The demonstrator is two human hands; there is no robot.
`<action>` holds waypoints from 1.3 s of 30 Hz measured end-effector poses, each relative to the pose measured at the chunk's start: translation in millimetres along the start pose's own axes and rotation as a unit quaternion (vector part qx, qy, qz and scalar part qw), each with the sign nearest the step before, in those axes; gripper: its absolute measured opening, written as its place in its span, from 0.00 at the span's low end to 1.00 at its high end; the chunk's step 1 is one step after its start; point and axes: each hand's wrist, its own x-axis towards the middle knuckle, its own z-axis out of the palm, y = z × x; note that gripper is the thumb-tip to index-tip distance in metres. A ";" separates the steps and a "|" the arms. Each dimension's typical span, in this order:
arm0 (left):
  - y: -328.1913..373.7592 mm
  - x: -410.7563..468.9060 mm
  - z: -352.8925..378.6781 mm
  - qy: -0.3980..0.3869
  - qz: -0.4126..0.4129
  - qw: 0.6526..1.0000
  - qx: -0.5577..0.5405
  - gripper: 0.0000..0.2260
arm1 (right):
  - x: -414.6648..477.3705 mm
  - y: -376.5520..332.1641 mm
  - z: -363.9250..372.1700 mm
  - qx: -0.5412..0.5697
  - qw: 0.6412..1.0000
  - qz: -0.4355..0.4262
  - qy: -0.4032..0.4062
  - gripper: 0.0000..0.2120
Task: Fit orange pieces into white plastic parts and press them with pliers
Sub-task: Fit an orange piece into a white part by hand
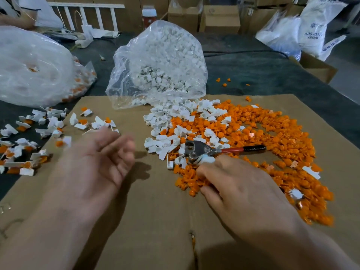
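My left hand (101, 160) hovers blurred over the bare cardboard (152, 221), fingers relaxed and holding nothing. My right hand (239, 190) rests on the near edge of the orange pieces pile (272, 137), fingers curled down into it. The pliers (196, 149) lie on the pile just beyond my right fingertips. Their red and black handle (243, 149) points right, and their white-wrapped handle (204, 159) runs under my right hand. Whether the fingers grip it or an orange piece is hidden. Loose white plastic parts (171, 117) lie left of the orange pile.
A clear bag of white parts (159, 61) stands behind the cardboard. Fitted white-and-orange parts (29, 145) are scattered at the left. A large plastic bag (31, 67) sits far left. Boxes and sacks (220, 18) line the back, and a carton (319, 69) stands at the right.
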 end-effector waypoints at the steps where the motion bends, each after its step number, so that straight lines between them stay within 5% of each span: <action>1: -4.1 -5.4 6.4 0.007 0.032 0.994 0.102 0.09 | 0.2 -0.4 1.1 -0.006 1.000 -0.001 -0.006 0.09; 2: -9.7 -11.6 10.4 -0.006 0.071 0.970 0.232 0.05 | 0.4 -0.9 1.8 -0.013 1.000 0.000 -0.014 0.09; 4: -21.4 -23.6 16.7 -0.049 0.181 0.860 0.476 0.05 | 1.6 -2.8 0.1 -0.029 0.999 0.003 -0.027 0.07; 6: -29.7 -29.3 16.1 -0.071 0.261 0.734 0.623 0.10 | 1.9 -4.8 -3.1 -0.036 0.999 0.009 -0.027 0.03; 7: -32.6 -28.2 15.5 -0.083 0.283 0.698 0.652 0.15 | 2.0 -5.1 -3.6 -0.034 0.999 0.010 -0.030 0.03; 13: -35.4 -18.8 12.7 -0.103 0.341 0.604 0.713 0.26 | 3.9 -10.3 -12.4 0.006 1.000 -0.006 -0.028 0.08; 17: -35.6 -14.8 10.3 -0.108 0.362 0.615 0.692 0.17 | 2.2 -16.3 -2.8 -0.001 0.999 -0.014 -0.047 0.21; 24: -30.5 -23.8 18.1 -0.131 0.346 0.613 0.698 0.06 | 4.7 -16.7 -4.7 -0.022 0.997 -0.009 -0.079 0.13; 29: -29.4 -32.3 24.4 -0.067 0.233 0.762 0.600 0.08 | 4.0 -14.3 -5.3 -0.008 0.998 -0.001 -0.057 0.12; 34: -32.6 -36.1 31.8 -0.077 0.152 0.817 0.550 0.10 | 5.4 -8.6 -7.7 0.053 0.998 0.020 -0.033 0.08; 39: -38.0 -34.8 30.2 -0.113 0.103 0.907 0.393 0.15 | 2.2 -4.7 -10.0 0.181 0.977 0.084 0.077 0.10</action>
